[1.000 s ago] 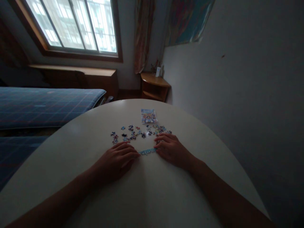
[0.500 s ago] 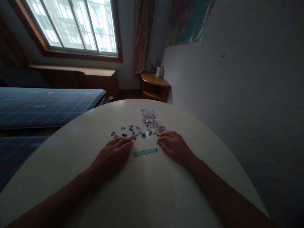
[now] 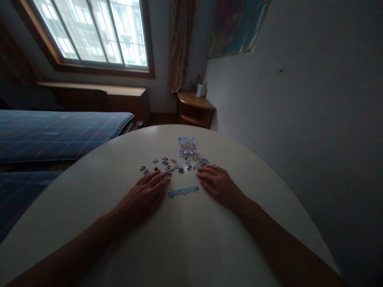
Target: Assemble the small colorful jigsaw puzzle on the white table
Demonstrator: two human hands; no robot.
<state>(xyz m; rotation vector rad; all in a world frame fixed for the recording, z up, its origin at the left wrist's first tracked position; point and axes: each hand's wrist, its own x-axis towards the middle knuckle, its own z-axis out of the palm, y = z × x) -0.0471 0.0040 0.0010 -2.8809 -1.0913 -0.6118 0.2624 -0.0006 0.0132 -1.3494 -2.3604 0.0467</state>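
- Versus one second ago: my left hand (image 3: 152,190) and right hand (image 3: 218,181) have both come off the blue strip (image 3: 183,191).
- Strip lies on the desk (image 3: 191,243), between my hands, touched by neither.
- Both hands palm-down, fingers loosely bent, at the loose puzzle pieces (image 3: 181,170); cannot tell if either grips one.
- Done, by my reading: one strip joined.
- Left: many pieces scattered, short of the printed sheet (image 3: 188,146).
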